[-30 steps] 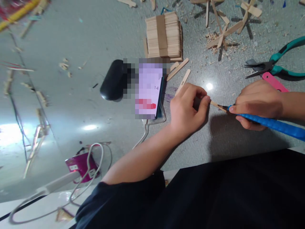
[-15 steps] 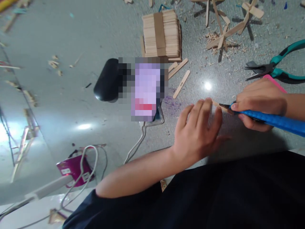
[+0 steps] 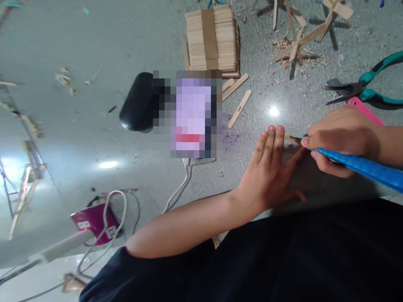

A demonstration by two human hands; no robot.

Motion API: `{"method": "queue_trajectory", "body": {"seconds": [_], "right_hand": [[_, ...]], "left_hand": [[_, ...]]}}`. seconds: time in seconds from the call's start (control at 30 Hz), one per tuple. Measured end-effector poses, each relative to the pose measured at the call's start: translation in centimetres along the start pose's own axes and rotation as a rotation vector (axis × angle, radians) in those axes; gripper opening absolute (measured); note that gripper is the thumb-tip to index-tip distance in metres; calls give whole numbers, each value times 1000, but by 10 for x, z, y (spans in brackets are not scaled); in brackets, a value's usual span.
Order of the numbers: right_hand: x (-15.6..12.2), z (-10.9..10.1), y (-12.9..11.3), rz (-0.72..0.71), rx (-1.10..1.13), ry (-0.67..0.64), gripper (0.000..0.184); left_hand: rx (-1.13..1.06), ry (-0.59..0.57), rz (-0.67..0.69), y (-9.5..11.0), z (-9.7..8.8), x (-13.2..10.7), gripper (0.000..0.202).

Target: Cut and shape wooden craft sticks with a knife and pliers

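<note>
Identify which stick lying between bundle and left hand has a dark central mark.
The lone stick nearer the left hand; the pair by the bundle shows none.

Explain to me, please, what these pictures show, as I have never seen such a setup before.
There is no machine here: these are a person's bare hands, seen from a camera worn on the head, looking forward and down. The right hand grips a blue cutter, its tip at a small piece of wood. The left hand is spread on the table, fingers beside that wood. Around them lie a banded stick bundle, joined sticks, pliers and a pixelated phone.
</note>
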State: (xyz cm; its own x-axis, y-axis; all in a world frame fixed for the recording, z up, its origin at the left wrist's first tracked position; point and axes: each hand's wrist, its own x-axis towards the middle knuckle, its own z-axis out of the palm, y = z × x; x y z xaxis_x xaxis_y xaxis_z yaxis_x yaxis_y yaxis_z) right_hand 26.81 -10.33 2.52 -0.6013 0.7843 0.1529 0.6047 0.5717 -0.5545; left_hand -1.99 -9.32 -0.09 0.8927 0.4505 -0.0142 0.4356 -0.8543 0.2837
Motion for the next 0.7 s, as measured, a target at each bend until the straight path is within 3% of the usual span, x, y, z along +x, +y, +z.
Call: {"method": "queue_trajectory", "body": {"seconds": [0.1, 0.2, 0.33, 0.5, 0.7], "right_hand": [[1, 5, 6, -124, -71, 90, 7], [4, 7, 13, -250, -110, 198, 24], [7, 4, 13, -262, -75, 323, 25], [7, 3, 10, -279, -45, 332, 22], [4, -1, 15, -306, -89, 285, 22]], "left_hand": [[3, -33, 1, 0, -1, 1, 153], [8, -33, -3, 0, -2, 2, 154], [8, -32, -5, 1, 0, 3, 148], [46, 10, 9, 3, 3, 6, 154], [49, -20, -12, 4, 1, 8, 151]]}}
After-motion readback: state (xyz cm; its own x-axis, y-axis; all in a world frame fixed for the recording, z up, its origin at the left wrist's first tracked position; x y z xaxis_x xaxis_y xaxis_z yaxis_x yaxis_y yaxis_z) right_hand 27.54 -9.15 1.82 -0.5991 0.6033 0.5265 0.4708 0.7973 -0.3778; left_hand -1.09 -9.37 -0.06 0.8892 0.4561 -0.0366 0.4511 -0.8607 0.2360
